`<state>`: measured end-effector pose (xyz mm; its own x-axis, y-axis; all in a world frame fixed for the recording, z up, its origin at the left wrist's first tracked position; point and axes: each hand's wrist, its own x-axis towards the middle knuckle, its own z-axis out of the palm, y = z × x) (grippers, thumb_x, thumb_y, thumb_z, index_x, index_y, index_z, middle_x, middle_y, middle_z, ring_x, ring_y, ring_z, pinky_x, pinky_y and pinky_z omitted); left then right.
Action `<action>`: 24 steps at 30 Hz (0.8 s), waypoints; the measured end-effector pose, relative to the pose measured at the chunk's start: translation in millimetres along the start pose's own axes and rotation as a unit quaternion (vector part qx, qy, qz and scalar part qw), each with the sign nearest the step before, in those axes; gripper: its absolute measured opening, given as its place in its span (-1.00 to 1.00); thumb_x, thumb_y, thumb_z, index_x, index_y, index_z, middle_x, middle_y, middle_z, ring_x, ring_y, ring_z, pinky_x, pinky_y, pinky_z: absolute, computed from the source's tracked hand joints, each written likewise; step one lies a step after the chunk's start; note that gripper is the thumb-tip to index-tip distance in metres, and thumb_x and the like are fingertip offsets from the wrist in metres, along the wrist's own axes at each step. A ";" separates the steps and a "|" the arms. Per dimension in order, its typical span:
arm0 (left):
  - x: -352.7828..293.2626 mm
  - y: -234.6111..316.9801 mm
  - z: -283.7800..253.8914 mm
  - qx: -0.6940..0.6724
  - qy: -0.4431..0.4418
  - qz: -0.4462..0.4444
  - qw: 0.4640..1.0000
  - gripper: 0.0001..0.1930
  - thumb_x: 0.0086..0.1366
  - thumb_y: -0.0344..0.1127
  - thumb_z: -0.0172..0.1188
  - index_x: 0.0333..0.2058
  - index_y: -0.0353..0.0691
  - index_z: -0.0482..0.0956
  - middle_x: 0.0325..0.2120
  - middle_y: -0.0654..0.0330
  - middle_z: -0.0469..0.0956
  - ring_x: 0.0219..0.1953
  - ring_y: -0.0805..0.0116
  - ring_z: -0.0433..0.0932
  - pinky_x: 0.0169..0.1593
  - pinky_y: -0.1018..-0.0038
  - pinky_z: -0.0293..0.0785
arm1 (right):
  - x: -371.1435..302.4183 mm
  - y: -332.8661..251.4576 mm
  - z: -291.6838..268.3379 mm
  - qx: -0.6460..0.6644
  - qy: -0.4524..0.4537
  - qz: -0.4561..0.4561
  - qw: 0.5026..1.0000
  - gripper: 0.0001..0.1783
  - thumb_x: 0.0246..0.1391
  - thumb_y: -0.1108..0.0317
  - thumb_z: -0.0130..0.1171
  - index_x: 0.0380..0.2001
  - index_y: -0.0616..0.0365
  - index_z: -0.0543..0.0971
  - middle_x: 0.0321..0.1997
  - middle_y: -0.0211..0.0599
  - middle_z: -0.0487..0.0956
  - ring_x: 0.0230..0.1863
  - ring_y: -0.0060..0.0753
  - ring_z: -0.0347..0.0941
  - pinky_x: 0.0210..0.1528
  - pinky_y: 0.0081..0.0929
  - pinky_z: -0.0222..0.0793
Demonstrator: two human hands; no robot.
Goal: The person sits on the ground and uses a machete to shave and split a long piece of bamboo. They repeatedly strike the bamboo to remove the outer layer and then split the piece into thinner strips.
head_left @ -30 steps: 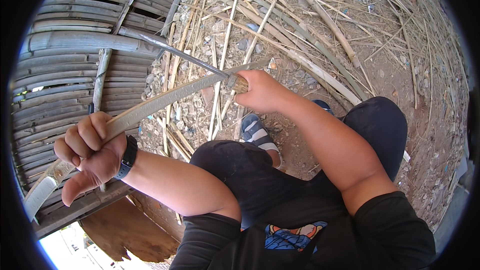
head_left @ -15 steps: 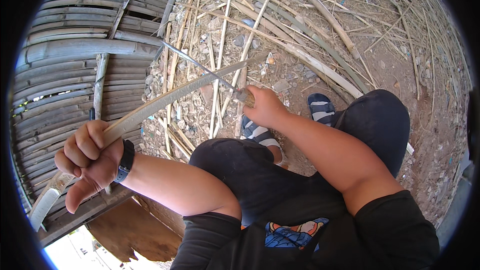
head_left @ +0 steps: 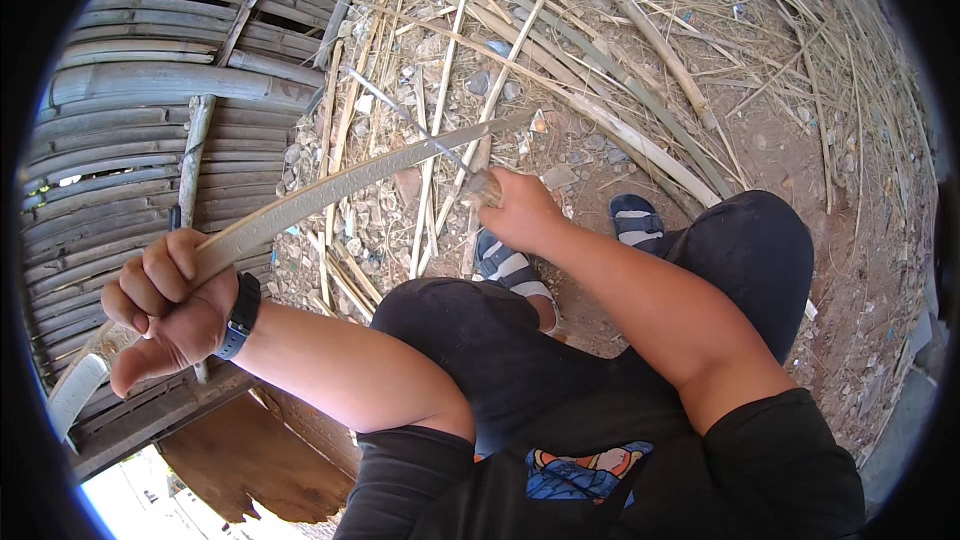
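While clasping the strip [head_left: 325, 190] in the left hand [head_left: 168, 302] and the knife [head_left: 400, 112] in the right hand [head_left: 522, 208], looks partway along in the head view. Slants the strip ahead, unsevered where crossed by the knife; cannot tell the amount left.

Bamboo strip [head_left: 310, 200]: pale, flat, long, bowed in view, slanting from lower left to upper right, passed through left grip [head_left: 172, 300] with its near end jutting beyond | Knife [head_left: 460, 162]: thin dark blade, pale handle partly covered by right grip [head_left: 522, 210], tip pointed upper left, blade crossed strip near its far end, contact unclear
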<state>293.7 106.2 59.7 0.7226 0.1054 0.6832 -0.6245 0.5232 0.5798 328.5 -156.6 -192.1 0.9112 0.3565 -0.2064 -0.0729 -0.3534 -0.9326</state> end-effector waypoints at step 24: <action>14.4 -14.7 22.5 0.273 0.209 0.105 0.933 -0.44 0.06 0.33 0.37 -0.60 0.04 0.33 -0.74 0.46 0.09 -0.69 0.56 -0.06 -0.54 0.55 -0.15 | -0.1 18.7 21.8 0.013 0.015 0.103 0.995 -0.57 -0.11 0.32 0.24 -0.12 0.28 0.54 -0.35 0.12 0.61 -0.24 0.08 0.59 -0.17 -0.13 0.47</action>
<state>306.6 81.0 71.0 0.5490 0.5369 0.6406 -0.7403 -0.0435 0.6708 318.2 -144.4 -216.0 0.8875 0.2536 -0.3847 -0.2688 -0.3930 -0.8793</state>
